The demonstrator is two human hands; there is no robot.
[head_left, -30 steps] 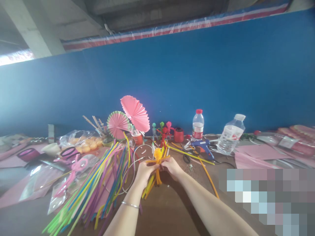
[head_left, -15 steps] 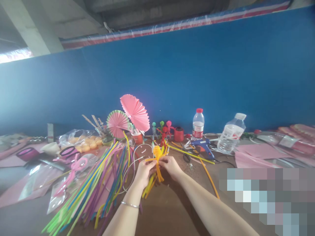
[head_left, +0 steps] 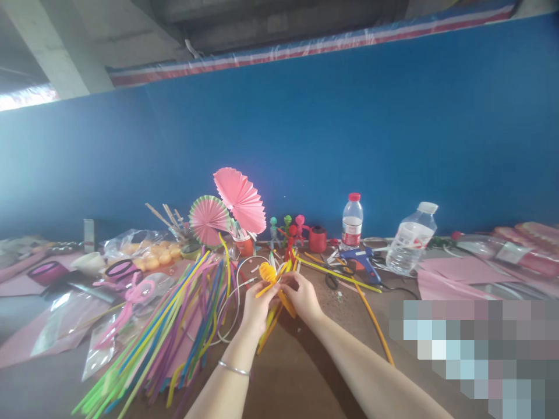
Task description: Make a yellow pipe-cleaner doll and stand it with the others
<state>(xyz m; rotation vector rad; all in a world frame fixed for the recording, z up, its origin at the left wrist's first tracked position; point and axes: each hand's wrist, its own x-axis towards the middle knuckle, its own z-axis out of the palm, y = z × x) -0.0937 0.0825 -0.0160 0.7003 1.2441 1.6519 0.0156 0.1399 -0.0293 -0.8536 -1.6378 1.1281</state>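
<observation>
A small orange pipe-cleaner figure [head_left: 268, 272] with a coiled round head is held between both hands above the table, its head tilted left. My left hand [head_left: 257, 304] pinches it just under the head, near an arm that points down-left. The fingertips of my right hand [head_left: 301, 295] close on its other side, around the body and limbs; the exact grip is partly hidden. Yellow pipe cleaners [head_left: 268, 329] lie on the table beneath my hands. Behind them stand several finished-looking figures, among them a red figure [head_left: 292, 235] and a pink figure [head_left: 300, 224].
Left lies a large bundle of coloured pipe cleaners [head_left: 161, 326]. A blue glue gun [head_left: 364, 262], black scissors [head_left: 332, 281] and an orange pipe cleaner [head_left: 373, 320] lie on the right. Two bottles, a red-capped bottle [head_left: 351, 224] and a tilted clear bottle [head_left: 410, 241], stand behind.
The orange figure has tipped from upright to leaning left, its legs swinging right. My hands have shifted slightly and stay on it.
</observation>
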